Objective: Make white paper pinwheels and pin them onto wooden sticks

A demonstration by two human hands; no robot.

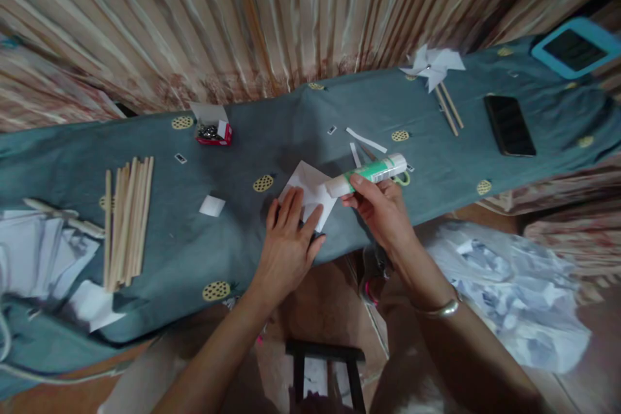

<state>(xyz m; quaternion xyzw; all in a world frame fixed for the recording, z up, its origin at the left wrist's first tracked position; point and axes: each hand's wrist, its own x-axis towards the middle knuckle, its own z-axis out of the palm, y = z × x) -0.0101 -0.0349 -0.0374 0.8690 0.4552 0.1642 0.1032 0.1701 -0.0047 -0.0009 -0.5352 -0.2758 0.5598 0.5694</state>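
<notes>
My left hand (288, 239) lies with its fingers stretched out on a white square of paper (305, 176), pressing it against the cloth-covered table. In my right hand (383, 210) is a thick glue stick (381, 170) with a green and white label, held tilted. Its white end is over the paper's right corner; whether it touches cannot be made out. Partly hidden behind the glue stick is a pair of scissors with a light green handle (405, 178). Thin white paper strips (367, 141) lie just beyond, and a small white paper piece (212, 206) sits to the left.
Wooden sticks (130, 223) lie left, beside stacked white paper (36, 255) and a pen (48, 208). An open red box (213, 134) holds small metal pieces. Right are a paper pinwheel (431, 66), a phone (509, 126) and a blue-framed tablet (575, 50). A plastic bag (514, 310) stands below.
</notes>
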